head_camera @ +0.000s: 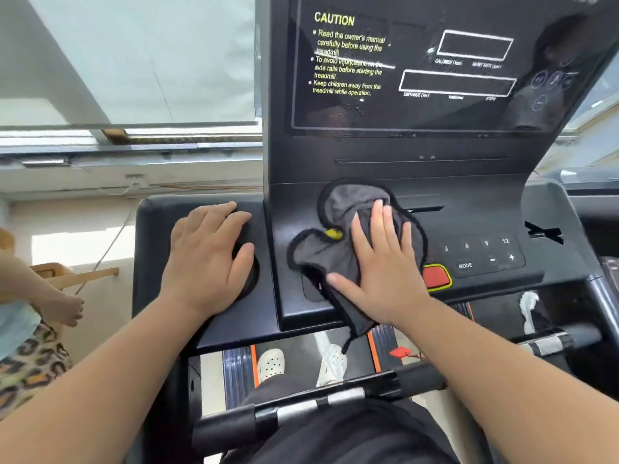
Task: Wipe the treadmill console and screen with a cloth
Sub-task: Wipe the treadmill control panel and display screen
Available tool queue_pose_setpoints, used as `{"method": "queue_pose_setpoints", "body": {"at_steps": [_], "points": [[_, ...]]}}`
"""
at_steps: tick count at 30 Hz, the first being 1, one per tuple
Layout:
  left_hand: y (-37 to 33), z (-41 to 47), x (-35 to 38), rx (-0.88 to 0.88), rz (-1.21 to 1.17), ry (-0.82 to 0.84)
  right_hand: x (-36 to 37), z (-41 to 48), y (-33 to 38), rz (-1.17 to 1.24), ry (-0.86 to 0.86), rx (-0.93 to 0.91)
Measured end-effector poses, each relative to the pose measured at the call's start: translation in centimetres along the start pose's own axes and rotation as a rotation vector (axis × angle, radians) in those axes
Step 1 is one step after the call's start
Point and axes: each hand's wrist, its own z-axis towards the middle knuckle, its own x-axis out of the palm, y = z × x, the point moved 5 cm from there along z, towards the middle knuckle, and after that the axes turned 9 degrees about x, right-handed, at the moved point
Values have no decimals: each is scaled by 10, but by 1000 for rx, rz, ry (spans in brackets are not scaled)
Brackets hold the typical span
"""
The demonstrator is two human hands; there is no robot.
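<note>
A dark grey cloth (338, 212) with black trim lies bunched on the black treadmill console (475, 209). My right hand (378, 266) presses flat on the cloth with straight, spread fingers, left of the red button (435, 275). My left hand (207, 259) rests flat over the round cup holder (249, 279) on the console's left wing. Above stands the glossy dark screen (418, 108), with yellow caution text and small droplets on it.
Number and MODE buttons (479, 256) sit right of the cloth. A handlebar (311, 403) crosses below the console, above the belt and my white shoes. Another person's arm (63, 306) is at the left edge, beside a wooden frame. A window lies behind.
</note>
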Motion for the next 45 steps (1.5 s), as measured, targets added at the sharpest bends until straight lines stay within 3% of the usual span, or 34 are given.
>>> {"method": "queue_pose_setpoints", "body": {"at_steps": [3, 5, 10, 12, 17, 22, 24, 28, 31, 33, 37, 43, 45], "points": [[0, -2, -2, 17, -24, -22, -4, 12, 36, 72, 8, 184], [1, -3, -6, 26, -78, -71, -4, 12, 69, 103, 5, 184], [2, -3, -11, 41, -198, -170, 8, -23, 84, 53, -3, -240], [3, -4, -10, 48, -196, -166, 17, -37, 55, 23, -10, -280], [4, -2, -5, 41, -169, -125, 6, -15, -9, 125, -14, 40], [5, -3, -4, 35, -156, -110, -2, 8, 43, 157, 12, 181], [4, -2, -4, 32, -148, -108, -5, 11, 66, 121, -15, 61], [4, -2, -5, 33, -153, -115, -2, 1, 79, 83, -36, -371], [3, -2, -6, 18, -159, -113, 4, -15, 54, 13, -37, -492], [2, -1, -6, 13, -162, -105, 9, -17, 28, 20, -47, -393], [4, -2, -6, 11, -163, -95, 4, 4, -5, 136, -118, 25], [5, -1, -4, -3, -158, -89, -11, 45, 47, 131, -158, 100], [7, -2, -4, -15, -175, -103, -11, 44, 55, 98, -142, 23]]}}
